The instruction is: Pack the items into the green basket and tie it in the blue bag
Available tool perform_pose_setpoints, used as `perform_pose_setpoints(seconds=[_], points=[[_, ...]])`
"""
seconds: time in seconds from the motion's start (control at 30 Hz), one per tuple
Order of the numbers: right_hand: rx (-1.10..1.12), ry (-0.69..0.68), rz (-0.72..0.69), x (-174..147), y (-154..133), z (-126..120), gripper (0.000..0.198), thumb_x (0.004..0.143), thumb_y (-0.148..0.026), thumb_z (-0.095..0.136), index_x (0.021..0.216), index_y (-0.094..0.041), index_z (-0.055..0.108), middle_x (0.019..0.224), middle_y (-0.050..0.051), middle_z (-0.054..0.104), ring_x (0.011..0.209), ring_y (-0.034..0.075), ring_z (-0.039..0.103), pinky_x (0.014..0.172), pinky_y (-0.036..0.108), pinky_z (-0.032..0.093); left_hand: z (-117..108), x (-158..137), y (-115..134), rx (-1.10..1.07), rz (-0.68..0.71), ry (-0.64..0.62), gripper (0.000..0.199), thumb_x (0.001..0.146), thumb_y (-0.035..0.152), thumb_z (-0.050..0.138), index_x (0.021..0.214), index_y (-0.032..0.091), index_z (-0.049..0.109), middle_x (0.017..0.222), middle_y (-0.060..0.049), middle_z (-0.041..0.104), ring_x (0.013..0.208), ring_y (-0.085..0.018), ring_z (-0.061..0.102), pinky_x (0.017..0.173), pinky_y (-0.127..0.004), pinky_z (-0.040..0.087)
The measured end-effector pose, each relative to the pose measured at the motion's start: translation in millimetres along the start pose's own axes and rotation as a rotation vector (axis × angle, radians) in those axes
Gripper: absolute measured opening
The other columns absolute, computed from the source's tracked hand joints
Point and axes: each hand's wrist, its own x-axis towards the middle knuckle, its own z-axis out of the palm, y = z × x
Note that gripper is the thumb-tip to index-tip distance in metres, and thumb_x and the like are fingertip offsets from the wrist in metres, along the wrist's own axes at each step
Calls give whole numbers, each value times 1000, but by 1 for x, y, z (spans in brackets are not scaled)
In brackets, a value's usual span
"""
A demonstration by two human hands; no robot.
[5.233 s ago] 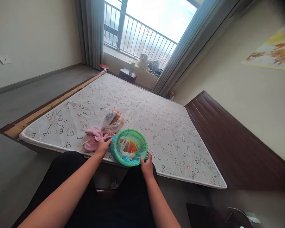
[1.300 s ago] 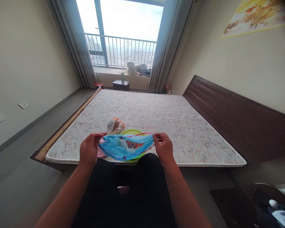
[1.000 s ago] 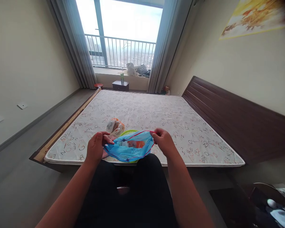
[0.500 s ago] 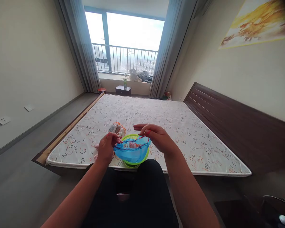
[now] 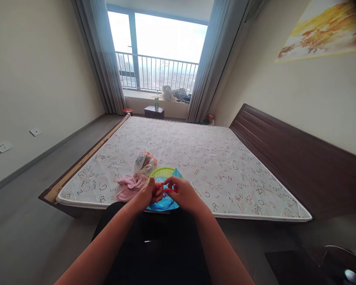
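My left hand [image 5: 150,194] and my right hand [image 5: 180,194] are close together over the front edge of the mattress. Both have their fingers closed on a red drawstring [image 5: 167,190]. Below them a blue bag [image 5: 163,205], thin and see-through, lies bunched in a green basket [image 5: 162,172]. Only the basket's far rim shows; my hands and the bag cover the rest. Left of the basket is a pink cloth [image 5: 129,187], crumpled. Behind the cloth stands a knotted plastic bag [image 5: 145,163] with orange parts.
A mattress [image 5: 184,150] printed with letters spreads out ahead, with a dark wooden headboard [image 5: 287,146] on the right. At the far end a small bedside table [image 5: 154,113] holds a green bottle [image 5: 156,103]. Black-clad legs [image 5: 154,245] are below my hands.
My hands have come together and lower, bringing the red drawstring between them. The blue bag's mouth, held wide before, is now gathered. The pink cloth shows more fully.
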Motion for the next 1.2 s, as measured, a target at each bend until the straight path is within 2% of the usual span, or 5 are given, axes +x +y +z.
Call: perform_pose_setpoints(seconds=[0.2, 0.5, 0.73, 1.03, 1.2], points=[[-119, 32, -56, -5, 13, 10, 22, 84, -7, 61, 95, -23, 69, 91, 0, 65, 85, 15, 59, 75, 26, 43, 2, 6, -21, 87, -31, 74, 78, 86, 92, 20, 63, 20, 44, 52, 0, 48, 44, -10, 32, 45, -24, 19], [-197, -85, -93, -14, 12, 17, 22, 88, -12, 65, 103, -26, 72, 95, 0, 66, 79, 14, 60, 74, 26, 45, 15, -4, -7, 171, -49, 104, 86, 80, 96, 25, 74, 16, 56, 58, 0, 49, 51, -11, 41, 48, -24, 27], [-255, -18, -73, -19, 21, 24, 53, 84, -9, 62, 131, -34, 63, 109, 2, 71, 90, 19, 65, 79, 29, 46, 22, -10, -3, 118, -62, 35, 80, 79, 94, 37, 78, 16, 54, 58, 1, 50, 49, -9, 37, 46, -23, 23], [-135, 84, -38, -19, 25, 31, 14, 92, -22, 56, 86, -24, 69, 83, 2, 68, 74, 17, 59, 68, 27, 40, 22, -13, -16, 15, -15, 6, 84, 87, 83, 46, 136, 15, 46, 67, 1, 59, 49, -11, 46, 45, -22, 24], [335, 346, 198, -12, 25, 16, 32, 94, -45, 57, 72, -22, 55, 57, -5, 46, 53, 12, 40, 52, 25, 30, 26, -13, -23, 66, -104, -162, 75, 91, 71, 54, 140, 15, 48, 58, 5, 55, 45, -9, 35, 47, -23, 21]])
